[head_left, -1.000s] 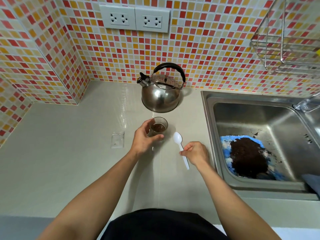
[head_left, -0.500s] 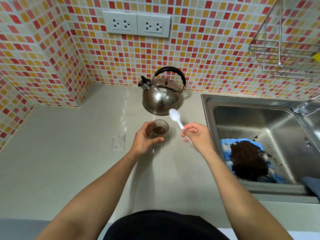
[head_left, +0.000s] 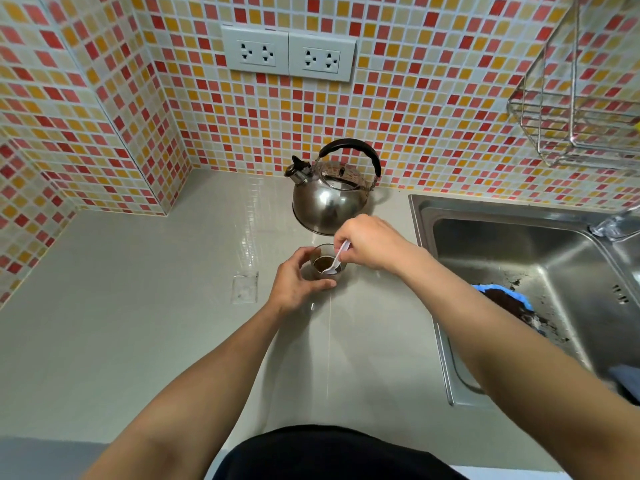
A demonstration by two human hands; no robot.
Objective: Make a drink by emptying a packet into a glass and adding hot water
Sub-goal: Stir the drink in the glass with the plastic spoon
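A small clear glass [head_left: 320, 252] with brown liquid stands on the grey counter, just in front of the steel kettle [head_left: 329, 202]. My left hand [head_left: 294, 282] wraps around the glass from the left. My right hand [head_left: 370, 242] pinches the handle of a white plastic spoon [head_left: 336, 259], whose bowl dips into the brown liquid. A flat, clear empty packet [head_left: 245, 287] lies on the counter to the left of my left hand.
The steel sink [head_left: 519, 244] opens at the right, holding a blue cloth [head_left: 512, 296] covered with dark grounds; a tap [head_left: 613, 226] sits at its far edge. A wire rack [head_left: 581, 109] hangs at upper right. Tiled walls with two sockets [head_left: 289, 55] close the back and left.
My right hand lifted the spoon off the counter, carried it up and left, and put its bowl into the glass. My left hand stayed on the glass.
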